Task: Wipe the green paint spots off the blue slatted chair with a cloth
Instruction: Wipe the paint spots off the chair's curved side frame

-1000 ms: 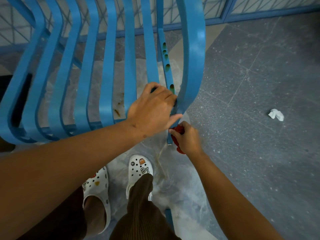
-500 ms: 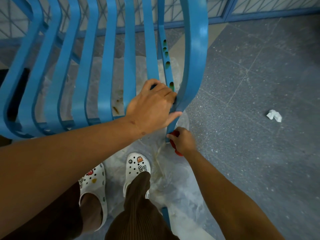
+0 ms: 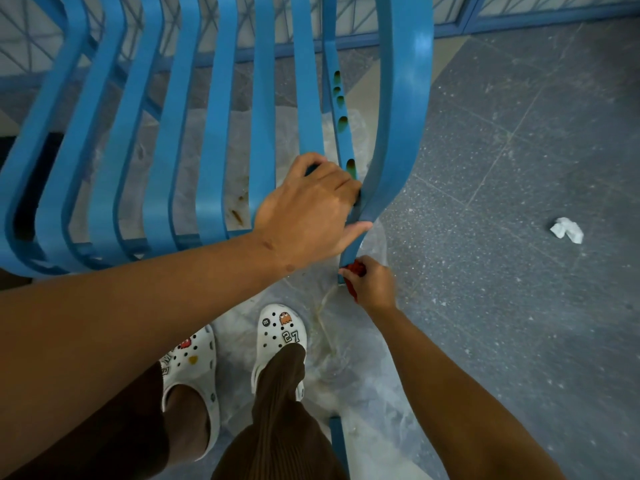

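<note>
The blue slatted chair [image 3: 214, 140] fills the upper left, seen from above. Several green paint spots [image 3: 343, 123] run down the narrow bar between the last slat and the broad right frame. My left hand [image 3: 308, 213] grips the chair where that last slat meets the right frame, fingers curled over the edge just below the lowest spot. My right hand [image 3: 372, 284] is lower, closed on a red cloth [image 3: 355, 270] pressed against the bottom end of the frame. Most of the cloth is hidden under my fingers.
Clear plastic sheeting [image 3: 346, 375] covers the floor under the chair, with brownish stains. My two feet in white clogs [image 3: 280, 337] stand on it. A crumpled white tissue [image 3: 567, 230] lies on the grey floor at right. A blue fence [image 3: 519, 15] runs along the back.
My right hand with the red cloth has slid slightly up along the lower end of the frame. My left hand keeps its grip on the chair.
</note>
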The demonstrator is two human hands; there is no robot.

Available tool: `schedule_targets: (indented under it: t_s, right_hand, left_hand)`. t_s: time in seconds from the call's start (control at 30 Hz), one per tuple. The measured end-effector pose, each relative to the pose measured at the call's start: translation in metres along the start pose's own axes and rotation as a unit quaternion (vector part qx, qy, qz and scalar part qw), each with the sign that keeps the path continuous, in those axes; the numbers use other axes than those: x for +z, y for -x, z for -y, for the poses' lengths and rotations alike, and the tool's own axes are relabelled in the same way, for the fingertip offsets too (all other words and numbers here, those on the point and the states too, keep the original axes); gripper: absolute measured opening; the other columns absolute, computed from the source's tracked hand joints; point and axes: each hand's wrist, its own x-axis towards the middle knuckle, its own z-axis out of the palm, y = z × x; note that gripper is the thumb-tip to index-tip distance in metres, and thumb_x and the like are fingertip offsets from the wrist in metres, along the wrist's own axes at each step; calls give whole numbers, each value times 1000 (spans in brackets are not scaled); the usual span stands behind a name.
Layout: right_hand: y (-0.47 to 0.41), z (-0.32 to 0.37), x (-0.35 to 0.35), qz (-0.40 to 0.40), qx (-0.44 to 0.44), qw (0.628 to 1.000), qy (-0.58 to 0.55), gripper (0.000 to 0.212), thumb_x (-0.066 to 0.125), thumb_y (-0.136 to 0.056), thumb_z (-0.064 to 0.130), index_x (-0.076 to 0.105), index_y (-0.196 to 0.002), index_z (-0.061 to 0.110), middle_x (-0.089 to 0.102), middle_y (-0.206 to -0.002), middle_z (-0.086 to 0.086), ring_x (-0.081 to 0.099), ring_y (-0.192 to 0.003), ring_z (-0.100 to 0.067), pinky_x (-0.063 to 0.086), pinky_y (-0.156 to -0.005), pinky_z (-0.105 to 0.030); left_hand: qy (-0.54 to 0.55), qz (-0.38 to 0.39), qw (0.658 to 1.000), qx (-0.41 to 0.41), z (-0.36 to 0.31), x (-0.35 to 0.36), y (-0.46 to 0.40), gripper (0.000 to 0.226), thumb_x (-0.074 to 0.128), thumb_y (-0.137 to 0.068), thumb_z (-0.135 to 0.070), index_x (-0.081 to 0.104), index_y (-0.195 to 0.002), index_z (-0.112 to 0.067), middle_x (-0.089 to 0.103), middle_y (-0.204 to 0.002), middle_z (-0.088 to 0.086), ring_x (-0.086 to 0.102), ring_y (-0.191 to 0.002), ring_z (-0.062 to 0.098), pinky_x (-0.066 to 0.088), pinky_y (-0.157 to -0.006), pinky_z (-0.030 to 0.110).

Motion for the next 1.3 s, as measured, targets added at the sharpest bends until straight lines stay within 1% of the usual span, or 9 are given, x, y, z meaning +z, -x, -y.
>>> schedule_targets:
  t_s: [0.17,0.27,0.4,0.57,0.77,0.93,1.03,1.13,1.3]
  right_hand:
    - [-12,-14,15,78,39,995,57,22,74,-86,46,66,-84,26,64,-69,7,61,-65,-16,34,-50,-23]
    - [-15,-10,5,97,15,993,66,20,74,-87,42,71,-86,22,64,-70,5,59,-65,-16,33,-50,-21]
    - [-15,4,-21,68,-64,992,82,22,74,-88,43,74,-90,20,70,-73,2,62,-62,-16,45,-57,-28]
    - [-12,13,-34,23,-127,985,117,29,74,-89,43,74,-95,15,66,-78,1,52,-65,-14,35,-62,-25]
    - [-13,-6,-3,46,-37,993,106,28,71,-89,49,70,-92,21,68,-77,3,65,-71,-18,36,-56,-26]
    - [-16,-15,18,77,42,983,160,28,65,-92,52,66,-97,25,54,-68,13,51,-60,-7,27,-50,-18]
    - [-18,-24,28,105,47,972,204,30,63,-92,53,65,-100,24,59,-74,10,50,-62,-9,32,-53,-22]
    - [-25,-24,29,112,48,972,199,31,65,-92,51,68,-105,23,61,-83,8,55,-71,-13,40,-65,-27]
    - [-21,-18,15,85,22,984,152,34,72,-85,54,72,-96,22,62,-91,5,58,-75,-15,36,-62,-28]
  left_hand:
    - [-3,-1,1000,2,1,1,0,49,52,-91,-60,72,-100,-16,72,-96,1,64,-100,23,36,-106,40]
    - [4,-3,1000,-4,1,0,0,49,52,-91,-59,72,-99,-16,72,-96,1,64,-100,23,36,-106,41]
    - [6,-1,1000,-5,0,-1,-1,49,52,-91,-59,72,-100,-15,72,-97,2,64,-100,24,36,-106,42]
    - [10,-1,1000,-6,0,-1,0,51,50,-91,-59,72,-102,-14,72,-97,3,64,-100,25,36,-105,42]
    - [-1,-11,1000,-1,0,0,-1,48,53,-91,-59,73,-100,-15,72,-96,2,64,-100,24,36,-105,42]
    - [-4,-9,1000,1,1,1,-1,48,54,-90,-58,73,-100,-15,72,-96,2,65,-99,24,34,-106,40]
    - [-1,-8,1000,5,0,3,4,48,51,-91,-58,73,-101,-16,72,-98,1,65,-101,23,34,-106,40]
    - [-17,-6,1000,11,1,1,1,49,48,-92,-59,72,-102,-17,72,-99,1,64,-102,22,35,-107,40]
    - [-19,-3,1000,13,1,0,-1,50,49,-92,-59,72,-100,-16,72,-96,1,64,-100,23,35,-106,40]
